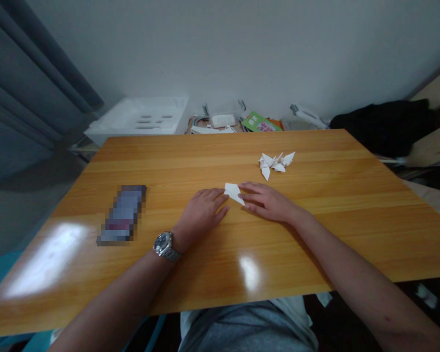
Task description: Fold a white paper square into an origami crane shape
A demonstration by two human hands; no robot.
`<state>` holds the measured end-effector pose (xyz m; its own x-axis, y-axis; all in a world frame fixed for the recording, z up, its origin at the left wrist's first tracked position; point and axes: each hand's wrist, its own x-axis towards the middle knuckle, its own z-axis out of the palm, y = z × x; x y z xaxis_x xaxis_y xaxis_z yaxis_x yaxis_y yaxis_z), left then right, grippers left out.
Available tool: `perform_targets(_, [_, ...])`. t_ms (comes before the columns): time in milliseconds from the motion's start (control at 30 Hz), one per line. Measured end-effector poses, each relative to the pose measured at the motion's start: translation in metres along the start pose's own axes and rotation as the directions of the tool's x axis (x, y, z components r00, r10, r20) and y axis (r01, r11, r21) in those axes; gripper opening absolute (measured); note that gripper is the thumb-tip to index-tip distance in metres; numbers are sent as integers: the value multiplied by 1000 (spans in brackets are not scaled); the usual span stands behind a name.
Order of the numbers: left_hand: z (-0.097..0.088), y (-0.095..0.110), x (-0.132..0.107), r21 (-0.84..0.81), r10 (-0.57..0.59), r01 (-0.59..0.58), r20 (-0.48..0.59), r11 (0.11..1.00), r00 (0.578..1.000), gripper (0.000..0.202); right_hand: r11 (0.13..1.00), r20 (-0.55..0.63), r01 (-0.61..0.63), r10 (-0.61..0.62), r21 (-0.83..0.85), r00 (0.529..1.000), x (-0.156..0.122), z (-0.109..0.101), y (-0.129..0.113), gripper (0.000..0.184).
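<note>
A small white folded paper piece (233, 191) is pinned to the orange wooden table (333, 230) between left hand (201, 213) and right hand (270, 202), both flattened open, fingertips upon it.

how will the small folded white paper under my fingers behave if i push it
The folded paper looks thin and small, so it is probably very light and bendy away from its creases. The table shows glossy glare, so a push would likely slide it easily. Lying flat, it should not roll.
</note>
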<state>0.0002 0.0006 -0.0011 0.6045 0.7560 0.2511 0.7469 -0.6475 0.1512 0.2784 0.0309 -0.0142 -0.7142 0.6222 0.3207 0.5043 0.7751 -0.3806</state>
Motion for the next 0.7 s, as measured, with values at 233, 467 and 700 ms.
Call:
perform_targets(233, [2, 3, 0, 2, 9, -9, 26, 1000, 1000, 44, 999, -12, 43, -43, 29, 999, 4, 4, -7, 33])
perform_targets(467, [4, 5, 1, -16, 25, -25, 33, 1000, 999, 41, 995, -138, -87, 93, 49, 986, 7, 10, -7, 28])
perform_targets(700, [6, 12, 2, -60, 55, -54, 12, 997, 998, 43, 968, -215, -249, 234, -46, 948, 11, 16, -15, 27])
